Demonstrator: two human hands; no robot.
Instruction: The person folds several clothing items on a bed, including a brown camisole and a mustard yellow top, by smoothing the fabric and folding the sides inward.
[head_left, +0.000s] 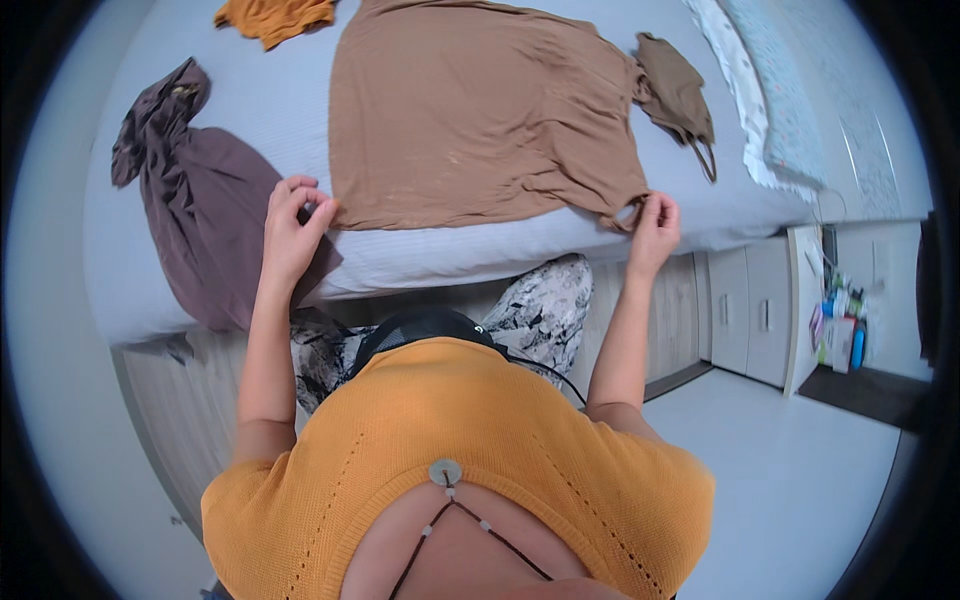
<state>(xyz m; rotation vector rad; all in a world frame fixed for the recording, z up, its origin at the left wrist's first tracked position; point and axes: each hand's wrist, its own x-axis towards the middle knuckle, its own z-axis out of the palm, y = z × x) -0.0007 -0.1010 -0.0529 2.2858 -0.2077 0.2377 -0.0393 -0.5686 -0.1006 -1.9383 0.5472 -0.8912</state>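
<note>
I am leaning over a bed (265, 115) where a brown garment (470, 120) is lying spread out sideways in front of me, its wide end pointing left, its narrower, gathered end pointing right, and its near side running close to the bed's edge. My 2 arms are reaching forward, 1 to each near corner. My right grip (656, 228) is pinching a thin loop of cloth at the near right corner. My left grip (292, 230) is curling at the near left corner, thumb by the cloth; whether it is pinching or only touching, I cannot tell.

Creases are gathering mostly toward the right end, while the left part is lying flatter. Doing this well, I am judging, is depending on drawing both corners gently and evenly apart, so the near side is running straight and the thin loop is not stretching.

3 other pieces are lying around it: a crumpled purple garment (215, 195) just beside my left grip, an orange garment (275, 18) at the far left, and a small brown top (672, 82) by the far right corner. Beyond that top, a pale blue pillow (790, 100) is resting.
</note>
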